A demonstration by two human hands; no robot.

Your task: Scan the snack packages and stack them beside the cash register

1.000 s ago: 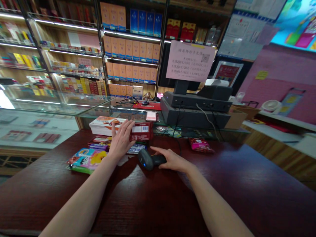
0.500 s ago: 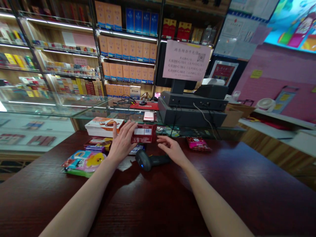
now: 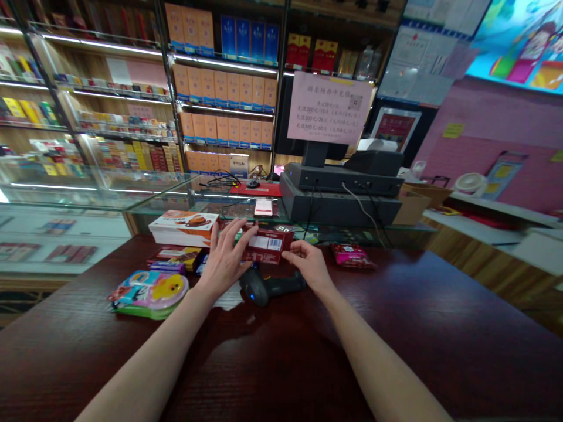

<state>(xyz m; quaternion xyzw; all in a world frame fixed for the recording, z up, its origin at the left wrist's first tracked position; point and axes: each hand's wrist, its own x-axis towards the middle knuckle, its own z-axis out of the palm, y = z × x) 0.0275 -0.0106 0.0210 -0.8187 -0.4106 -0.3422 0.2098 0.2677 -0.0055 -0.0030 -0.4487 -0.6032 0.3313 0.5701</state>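
The head camera looks down over a dark red wooden counter (image 3: 281,357), with both bare forearms reaching forward from the lower edge. The left hand (image 3: 225,257) lies with its fingers spread across the left end of a red box (image 3: 267,245) and grips it there. The right hand (image 3: 308,264) closes its fingertips on the box's right end, so the box is held between the two hands. The box sits level or nearly so, with a white barcode label facing the camera. It is over the far part of the counter, just above and behind a dark handheld scanner (image 3: 263,286). Whether the box touches anything beneath it cannot be told.

The scanner lies on the counter between the two wrists, with a small blue light on its head. To the left of the left hand is a flat white and orange carton (image 3: 182,225), with some dark flat packets (image 3: 173,256) in front of it. Nearer the camera on that side lies a colourful pack with a yellow duck (image 3: 149,288). To the right of the right hand, a little apart, lies a red snack packet (image 3: 352,255).

Behind the hands stands a grey till (image 3: 341,196) on a glass case (image 3: 132,199), with a pink notice (image 3: 329,108) fixed above it. Lit shelves of orange boxes (image 3: 222,88) fill the back wall.
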